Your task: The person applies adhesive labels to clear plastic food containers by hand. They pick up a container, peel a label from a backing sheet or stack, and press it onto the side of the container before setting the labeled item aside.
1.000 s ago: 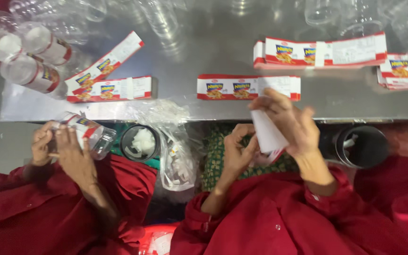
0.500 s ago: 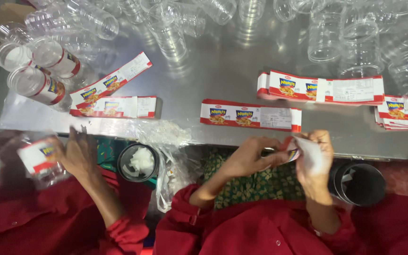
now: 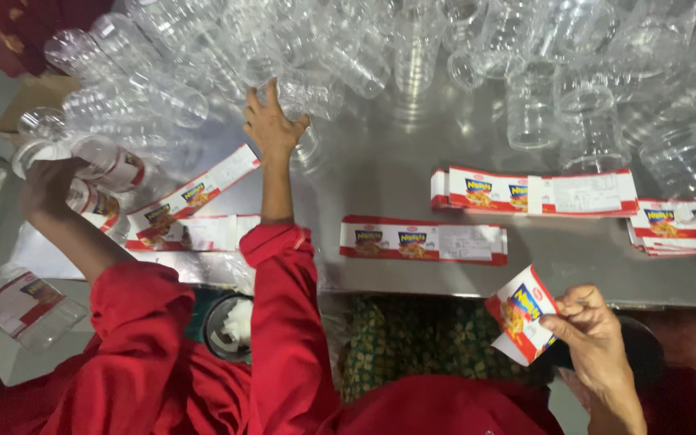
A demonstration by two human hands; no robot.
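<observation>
Moved off the label [image 3: 521, 314], the left hand [image 3: 271, 121] is spread on a light, crushable jar [image 3: 316, 84], best gripped at its rim; below the jar, the label is pinched by the right hand [image 3: 594, 346]

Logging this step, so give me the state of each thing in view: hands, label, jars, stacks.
left hand: open, fingers spread on a clear jar.
right hand: closed on a curled label.
label stacks: lying flat on the table.
labelled jar: lying over, held by a co-worker's hand.
</observation>
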